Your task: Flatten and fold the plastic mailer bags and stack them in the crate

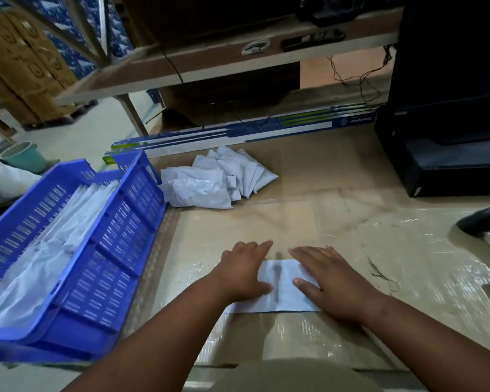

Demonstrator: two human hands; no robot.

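Bag (280, 287) lies flat on table (351, 222), right of crate (102, 250). Left hand (244, 270) and right hand (328, 278) press flat on bag, fingers straight, small gap between. Risk: slick plastic may slide or puff back up when hands lift. Fold could go crooked.

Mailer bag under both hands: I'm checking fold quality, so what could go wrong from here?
The mailer bag is pressed only at its two ends by the left hand and right hand; its middle shows a dark crease, so air or a wrinkle might get folded in. The blue crate sits tilted and fairly full, so stacked bags could slide.
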